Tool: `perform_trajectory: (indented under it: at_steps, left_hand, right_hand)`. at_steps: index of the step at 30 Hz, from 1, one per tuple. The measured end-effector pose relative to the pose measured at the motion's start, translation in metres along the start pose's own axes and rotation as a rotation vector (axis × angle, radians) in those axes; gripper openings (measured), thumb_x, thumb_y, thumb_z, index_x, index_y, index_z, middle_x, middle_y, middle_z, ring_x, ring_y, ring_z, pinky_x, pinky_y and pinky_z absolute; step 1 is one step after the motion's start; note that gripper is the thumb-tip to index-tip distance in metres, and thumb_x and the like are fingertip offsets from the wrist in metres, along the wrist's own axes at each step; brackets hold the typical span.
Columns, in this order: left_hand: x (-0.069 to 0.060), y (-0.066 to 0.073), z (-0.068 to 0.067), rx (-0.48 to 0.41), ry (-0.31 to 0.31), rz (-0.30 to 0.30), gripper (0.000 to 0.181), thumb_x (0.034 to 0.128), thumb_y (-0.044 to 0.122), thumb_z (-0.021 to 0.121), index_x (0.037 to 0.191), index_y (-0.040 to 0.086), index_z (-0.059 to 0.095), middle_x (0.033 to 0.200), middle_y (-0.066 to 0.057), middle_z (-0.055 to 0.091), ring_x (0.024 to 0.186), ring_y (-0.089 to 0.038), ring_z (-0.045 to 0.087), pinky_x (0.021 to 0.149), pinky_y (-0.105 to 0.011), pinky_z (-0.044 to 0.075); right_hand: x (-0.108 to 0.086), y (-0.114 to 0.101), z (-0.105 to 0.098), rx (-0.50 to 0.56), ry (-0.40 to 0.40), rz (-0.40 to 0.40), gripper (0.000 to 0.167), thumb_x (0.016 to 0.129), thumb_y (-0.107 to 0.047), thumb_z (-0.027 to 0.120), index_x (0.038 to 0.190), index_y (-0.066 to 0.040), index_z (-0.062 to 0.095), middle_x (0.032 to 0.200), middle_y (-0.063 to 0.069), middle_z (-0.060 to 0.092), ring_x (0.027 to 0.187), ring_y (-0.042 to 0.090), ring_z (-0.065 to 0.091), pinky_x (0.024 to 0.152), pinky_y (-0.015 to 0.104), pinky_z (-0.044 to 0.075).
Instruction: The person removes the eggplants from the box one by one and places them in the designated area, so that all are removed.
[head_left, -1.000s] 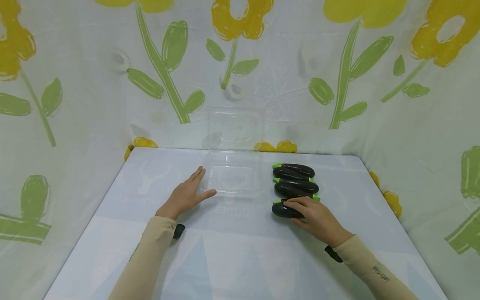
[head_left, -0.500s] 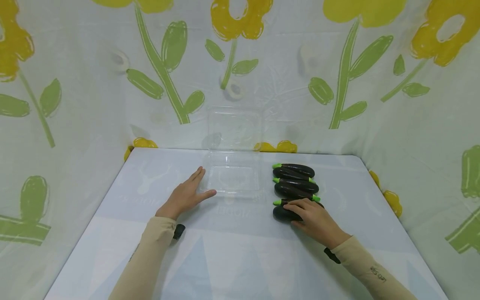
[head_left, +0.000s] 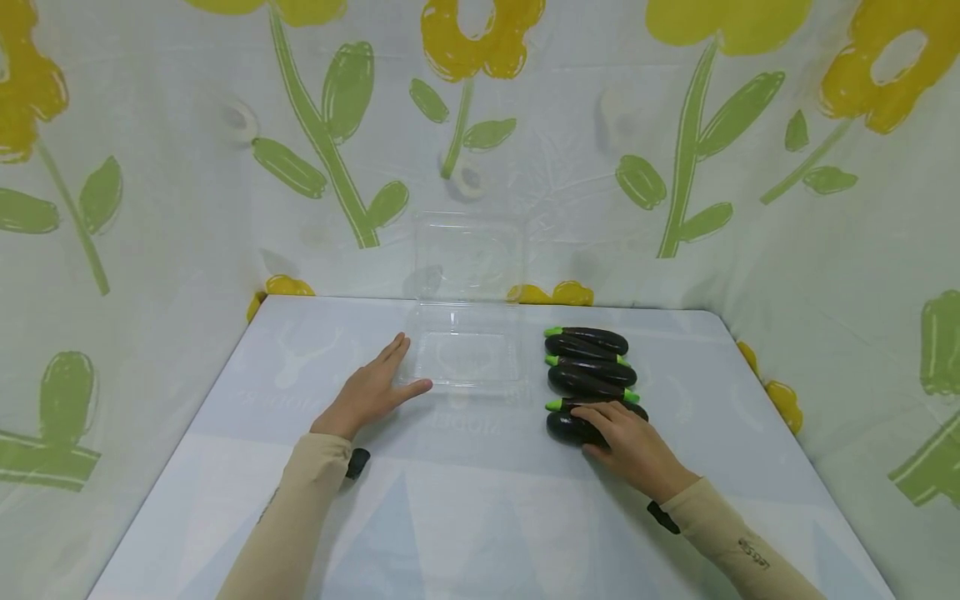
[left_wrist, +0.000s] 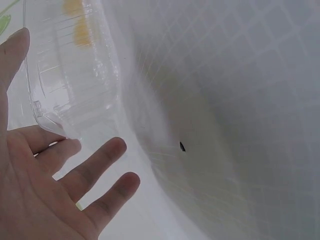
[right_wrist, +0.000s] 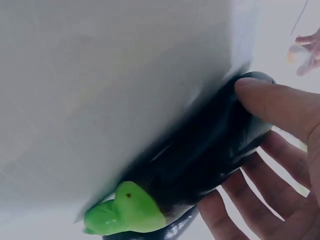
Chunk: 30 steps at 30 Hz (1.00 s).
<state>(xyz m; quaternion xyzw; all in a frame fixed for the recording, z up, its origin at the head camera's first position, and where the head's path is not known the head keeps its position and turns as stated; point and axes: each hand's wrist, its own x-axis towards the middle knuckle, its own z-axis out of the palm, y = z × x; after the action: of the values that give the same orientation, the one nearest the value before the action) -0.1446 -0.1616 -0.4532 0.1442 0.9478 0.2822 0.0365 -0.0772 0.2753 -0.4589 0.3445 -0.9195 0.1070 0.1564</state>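
At the right of the table, several dark eggplants point(head_left: 592, 368) with bright green stem ends lie in a row. My right hand point(head_left: 626, 442) holds the nearest eggplant point(head_left: 572, 428); in the right wrist view, the thumb is on one side of this eggplant point(right_wrist: 200, 145) and the fingers on the other. A clear plastic clamshell box point(head_left: 467, 385) stands in the middle with its lid point(head_left: 471, 254) raised. Beside the box's left wall is my left hand point(head_left: 369, 395), fingers spread. The left wrist view shows its fingertips close against the clear box point(left_wrist: 75, 75).
A white table point(head_left: 465, 517) with faint pale-blue print carries everything. Curtain cloth point(head_left: 555, 158) with yellow flowers and green leaves hangs behind and at both sides, close to the table's back edge. The raised lid stands near that cloth.
The right hand and the nearest eggplant have shifted very slightly to the right and toward me. The left hand, the box and the far eggplants look unmoved.
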Motion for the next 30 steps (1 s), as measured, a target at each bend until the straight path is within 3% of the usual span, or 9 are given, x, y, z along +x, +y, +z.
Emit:
perform_trajectory:
  at_steps: [9, 18, 24, 30]
  left_hand:
    - [0.001, 0.000, -0.001, 0.003, -0.001, 0.003, 0.107, 0.0895, 0.076, 0.055, 0.163, 0.007, 0.017, 0.170, -0.006, 0.011, 0.151, -0.034, 0.025, 0.119, -0.056, 0.026]
    - [0.001, 0.002, -0.002, 0.019, -0.014, 0.004, 0.108, 0.0901, 0.075, 0.054, 0.162, 0.004, 0.016, 0.170, -0.008, 0.010, 0.151, -0.035, 0.023, 0.120, -0.055, 0.026]
    - [0.002, 0.003, -0.001, 0.050, -0.014, 0.014, 0.107, 0.0912, 0.074, 0.054, 0.162, 0.004, 0.017, 0.169, -0.010, 0.010, 0.150, -0.037, 0.025, 0.119, -0.055, 0.027]
    - [0.004, 0.002, -0.002, 0.144, -0.007, 0.051, 0.104, 0.0936, 0.073, 0.050, 0.162, 0.004, 0.016, 0.168, -0.015, 0.013, 0.146, -0.040, 0.033, 0.116, -0.056, 0.032]
  right_hand:
    - [0.001, -0.002, -0.005, 0.046, 0.040, 0.054, 0.054, 0.087, -0.029, 0.083, 0.135, -0.012, 0.064, 0.125, 0.005, 0.067, 0.114, 0.024, 0.064, 0.090, 0.046, 0.057]
    - [0.008, 0.013, -0.022, 0.051, 0.131, 0.098, 0.051, 0.092, -0.022, 0.077, 0.139, -0.010, 0.060, 0.129, 0.010, 0.064, 0.117, 0.030, 0.062, 0.091, 0.049, 0.056]
    - [0.015, 0.041, -0.042, 0.017, 0.215, 0.231, 0.056, 0.096, -0.022, 0.072, 0.145, -0.004, 0.051, 0.137, 0.023, 0.057, 0.124, 0.043, 0.054, 0.098, 0.060, 0.047]
    - [0.016, 0.081, -0.057, 0.047, 0.254, 0.389, 0.061, 0.103, -0.033, 0.060, 0.152, -0.001, 0.041, 0.152, 0.028, 0.040, 0.138, 0.050, 0.037, 0.112, 0.065, 0.028]
